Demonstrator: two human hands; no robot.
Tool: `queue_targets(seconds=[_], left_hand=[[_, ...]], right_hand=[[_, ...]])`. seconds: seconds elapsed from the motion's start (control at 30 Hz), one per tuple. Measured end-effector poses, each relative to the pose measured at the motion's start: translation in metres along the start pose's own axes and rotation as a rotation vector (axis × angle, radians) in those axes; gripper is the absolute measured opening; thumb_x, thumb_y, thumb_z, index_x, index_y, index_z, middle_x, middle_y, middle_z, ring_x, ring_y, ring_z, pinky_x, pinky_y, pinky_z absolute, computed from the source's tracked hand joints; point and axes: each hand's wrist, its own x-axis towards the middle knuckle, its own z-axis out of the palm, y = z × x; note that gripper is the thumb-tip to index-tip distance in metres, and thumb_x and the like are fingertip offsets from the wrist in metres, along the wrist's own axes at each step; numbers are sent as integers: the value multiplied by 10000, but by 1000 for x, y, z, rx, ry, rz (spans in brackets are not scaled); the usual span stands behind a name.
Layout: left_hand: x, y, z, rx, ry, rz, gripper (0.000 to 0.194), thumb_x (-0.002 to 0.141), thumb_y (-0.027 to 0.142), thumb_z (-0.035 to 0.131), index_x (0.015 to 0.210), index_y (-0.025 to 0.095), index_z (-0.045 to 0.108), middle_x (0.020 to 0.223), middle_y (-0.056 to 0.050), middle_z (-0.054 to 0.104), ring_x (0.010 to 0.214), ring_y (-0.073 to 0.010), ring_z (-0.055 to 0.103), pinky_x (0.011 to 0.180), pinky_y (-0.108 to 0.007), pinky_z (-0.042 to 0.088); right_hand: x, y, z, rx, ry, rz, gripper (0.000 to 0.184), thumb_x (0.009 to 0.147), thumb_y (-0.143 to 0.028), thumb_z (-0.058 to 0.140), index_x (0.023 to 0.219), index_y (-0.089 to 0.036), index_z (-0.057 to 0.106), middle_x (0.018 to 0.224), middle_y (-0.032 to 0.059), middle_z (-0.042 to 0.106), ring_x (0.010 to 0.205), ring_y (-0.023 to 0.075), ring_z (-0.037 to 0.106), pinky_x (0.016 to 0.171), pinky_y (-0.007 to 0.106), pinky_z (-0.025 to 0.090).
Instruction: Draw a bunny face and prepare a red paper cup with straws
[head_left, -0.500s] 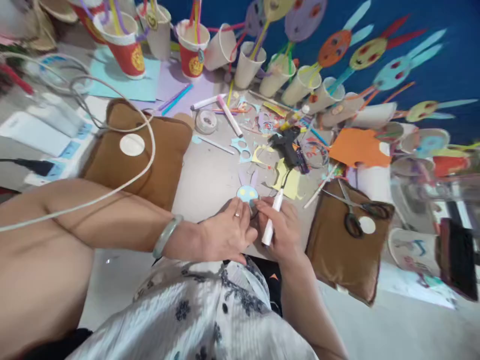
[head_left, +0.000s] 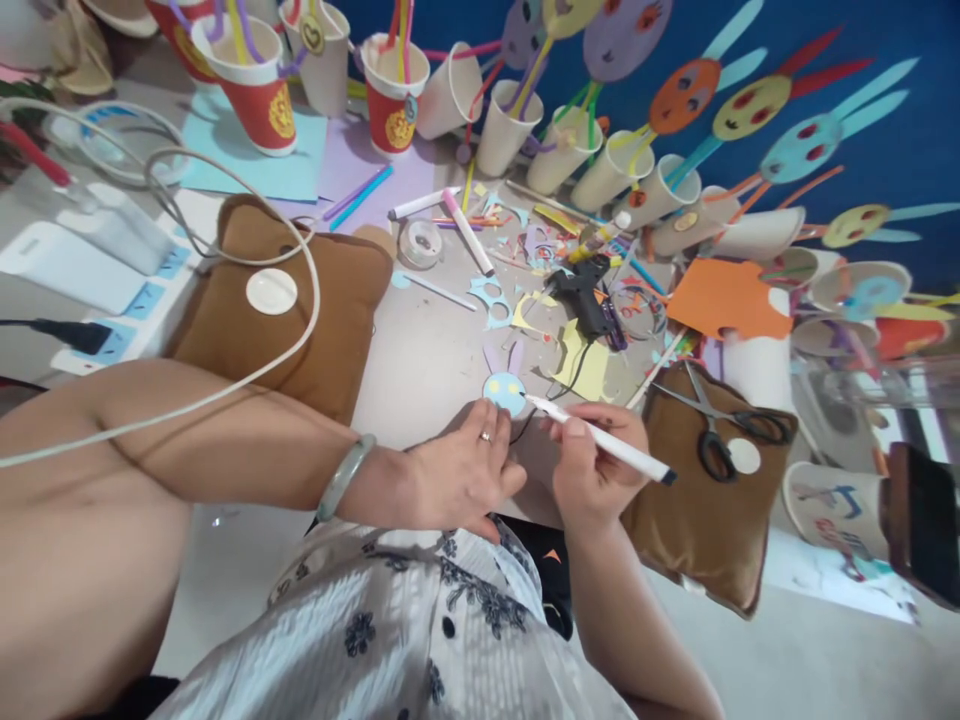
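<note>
A small light-blue paper rabbit face [head_left: 503, 392] with purple ears and yellow eye spots lies on the table in front of me. My left hand [head_left: 469, 465] rests flat with its fingertips on the lower edge of the cutout, pressing it to the table. In my right hand [head_left: 600, 455] is a white marker [head_left: 611, 442], pinched between thumb and fingers. Its dark tip points left, close to the right edge of the rabbit face; whether it touches the paper I cannot tell. The marker's black rear end sticks out to the right.
Beyond the cutout lie a black glue gun [head_left: 589, 295], a tape roll [head_left: 421, 243], a pink-capped marker [head_left: 469, 232] and paper scraps. Scissors [head_left: 716, 430] lie on a brown cushion [head_left: 701, 540]. Cups [head_left: 510, 130] with paper faces line the back. A white cable [head_left: 311, 300] crosses the left cushion.
My right hand has moved right, away from my left hand. The marker has swung from nearly upright to a slant, its tip now at the rabbit face. My left hand stays on the paper.
</note>
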Motion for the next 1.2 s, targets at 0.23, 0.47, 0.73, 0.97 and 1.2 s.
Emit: queue_targets(seconds=[0.23, 0.47, 0.73, 0.97, 1.2], left_hand=[[4, -3, -5, -33, -42, 19, 801, 837, 835, 466, 1052, 89, 663, 1190, -331, 698, 1137, -472, 667, 970, -594, 430], [11, 1, -3, -94, -64, -5, 847, 825, 817, 521, 1163, 55, 669, 1178, -304, 700, 1145, -459, 635, 955, -601, 429], [12, 3, 8, -64, 4, -24, 969, 816, 831, 516, 1289, -8, 616, 1186, -329, 692, 1133, -469, 640, 949, -606, 435], [10, 1, 12, -65, -5, -2, 939, 812, 835, 520, 1292, 33, 614, 1258, -325, 671, 1167, -447, 647, 992, -599, 426], [8, -1, 14, -67, 25, -3, 873, 814, 806, 556, 1233, 44, 639, 1220, -299, 691, 1176, -450, 646, 1016, -595, 419]], right_hand=[[1, 5, 9, -11, -41, 10, 172, 962, -306, 608, 1103, -227, 665, 887, 52, 749, 797, 226, 737, 788, 424, 599], [10, -7, 8, -90, -52, -33, 159, 910, -306, 676, 1044, -222, 693, 859, 42, 767, 778, 211, 748, 734, 366, 613], [11, -7, 10, -137, -68, -118, 105, 886, -242, 680, 988, -218, 679, 829, 34, 758, 745, 194, 739, 686, 328, 595], [12, -9, 10, -128, -73, -114, 86, 915, -264, 644, 985, -218, 661, 810, 28, 761, 721, 194, 735, 660, 329, 591], [8, -2, 12, -92, -74, -12, 116, 933, -310, 637, 1008, -222, 649, 830, 37, 759, 744, 214, 748, 681, 360, 596]])
